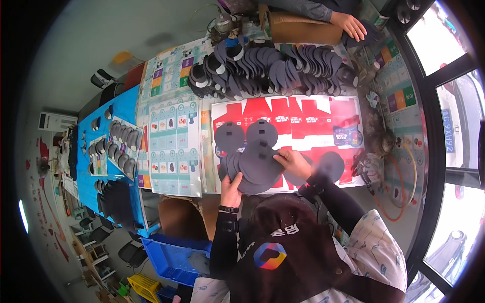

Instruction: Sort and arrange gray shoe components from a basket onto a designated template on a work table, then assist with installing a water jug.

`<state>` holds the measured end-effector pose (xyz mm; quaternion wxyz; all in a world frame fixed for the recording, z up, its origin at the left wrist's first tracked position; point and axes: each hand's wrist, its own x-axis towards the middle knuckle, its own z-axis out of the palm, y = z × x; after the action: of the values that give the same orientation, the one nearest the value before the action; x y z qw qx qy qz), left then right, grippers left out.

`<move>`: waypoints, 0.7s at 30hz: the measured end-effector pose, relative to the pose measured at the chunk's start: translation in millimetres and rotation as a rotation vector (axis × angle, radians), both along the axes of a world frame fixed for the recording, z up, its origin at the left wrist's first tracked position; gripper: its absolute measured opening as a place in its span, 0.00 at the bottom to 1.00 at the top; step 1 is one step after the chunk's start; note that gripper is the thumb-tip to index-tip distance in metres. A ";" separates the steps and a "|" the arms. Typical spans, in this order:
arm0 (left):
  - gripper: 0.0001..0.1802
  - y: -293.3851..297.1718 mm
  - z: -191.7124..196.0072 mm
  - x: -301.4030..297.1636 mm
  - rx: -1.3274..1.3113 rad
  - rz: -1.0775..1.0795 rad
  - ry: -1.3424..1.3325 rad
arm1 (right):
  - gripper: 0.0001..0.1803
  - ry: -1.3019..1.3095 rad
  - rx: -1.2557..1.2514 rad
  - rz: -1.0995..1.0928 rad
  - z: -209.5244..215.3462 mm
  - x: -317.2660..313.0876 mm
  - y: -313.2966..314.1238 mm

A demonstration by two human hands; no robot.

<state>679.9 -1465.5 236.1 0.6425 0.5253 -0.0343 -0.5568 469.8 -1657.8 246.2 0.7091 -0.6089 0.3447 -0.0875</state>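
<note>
Over a red-and-white printed sheet, the left hand grips a fanned stack of dark gray discs while the right hand pinches its right edge; light, even fingertip pressure should prevent creases.

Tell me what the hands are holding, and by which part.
A fanned bunch of dark grey discs: the left hand holds its lower-left edge, the right hand its right edge.
</note>
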 end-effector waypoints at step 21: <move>0.24 70.6 21.8 10.1 0.065 0.229 -0.143 | 0.13 0.128 0.037 -0.231 -155.2 -81.4 -139.0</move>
<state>689.9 -1394.9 257.8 0.6803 0.5846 -0.0018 -0.4421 388.4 -1796.8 91.1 0.6821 -0.5562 0.4585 -0.1231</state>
